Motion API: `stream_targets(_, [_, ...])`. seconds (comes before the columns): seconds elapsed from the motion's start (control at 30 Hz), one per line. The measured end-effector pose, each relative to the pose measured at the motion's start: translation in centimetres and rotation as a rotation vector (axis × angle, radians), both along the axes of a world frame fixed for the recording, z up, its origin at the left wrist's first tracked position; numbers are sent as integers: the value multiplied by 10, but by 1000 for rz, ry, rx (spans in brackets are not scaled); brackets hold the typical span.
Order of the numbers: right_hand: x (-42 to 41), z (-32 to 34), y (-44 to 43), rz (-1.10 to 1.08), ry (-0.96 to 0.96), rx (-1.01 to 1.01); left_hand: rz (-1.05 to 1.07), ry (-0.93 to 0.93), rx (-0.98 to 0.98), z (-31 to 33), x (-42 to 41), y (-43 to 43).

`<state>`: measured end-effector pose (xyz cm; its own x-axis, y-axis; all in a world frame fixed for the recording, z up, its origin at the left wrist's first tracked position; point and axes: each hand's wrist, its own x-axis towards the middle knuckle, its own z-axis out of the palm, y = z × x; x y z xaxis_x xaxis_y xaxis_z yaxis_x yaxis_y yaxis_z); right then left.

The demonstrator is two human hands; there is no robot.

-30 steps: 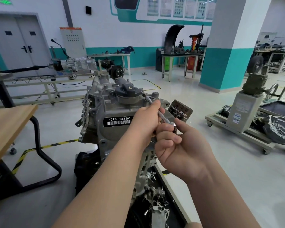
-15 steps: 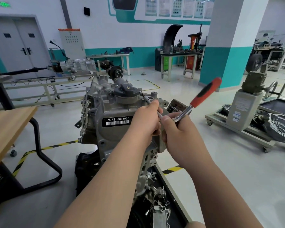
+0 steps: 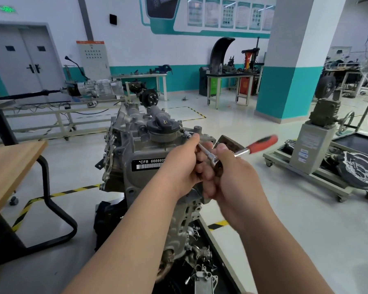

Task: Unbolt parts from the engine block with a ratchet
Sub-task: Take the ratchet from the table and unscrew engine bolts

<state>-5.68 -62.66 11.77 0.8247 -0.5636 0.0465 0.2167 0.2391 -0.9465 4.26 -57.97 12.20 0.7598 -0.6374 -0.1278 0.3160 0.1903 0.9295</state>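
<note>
An engine block point(image 3: 136, 158) is shown upright at the centre of a workshop, close in front of the wearer. A black oil cap point(image 3: 163, 126) is seen on top, and a barcode label point(image 3: 149, 164) beginning "CFB" is fixed to the near face.

A ratchet point(image 3: 253, 147) with a red handle is fitted to a slim extension point(image 3: 204, 150). The extension's far end is set against the block's top edge, just beside the cap; the fastener itself cannot be made out. The extension is pinched near that end by the left hand point(image 3: 183, 164). The ratchet's head is gripped by the right hand point(image 3: 232, 172), with the handle pointing away to the right. The handle is blurred, so a swing is judged to be under way. The two hands are touching.

Several risks are judged from here. If the long extension is allowed to lean, the socket could be tipped off the fastener and the bolt head rounded. Should it slip under load, knuckles could be struck against the castings. Once freed, the bolt could be dropped into the dark tray point(image 3: 225, 272) beneath the block, where loose parts are lying, and lost among them.

A wooden bench point(image 3: 9, 166) is seen at the left, well apart from the block. A pale floor point(image 3: 306, 209) marked with yellow-and-black tape is spread around it.
</note>
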Motion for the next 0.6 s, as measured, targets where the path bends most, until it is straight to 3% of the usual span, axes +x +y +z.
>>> stream_targets(0.13, [0, 7, 4, 232, -125, 701, -68, 125, -69, 4, 3, -3])
stream_targets(0.23, [-1, 11, 4, 287, -176, 938, -53, 147, -67, 1, 8, -9])
stream_targets(0.43, [2, 11, 7, 220, -218, 975, -80, 89, -42, 0, 19, -14])
stream_targets(0.6, [7, 3, 7, 134, -181, 716, -78, 55, 12, 0, 20, -15])
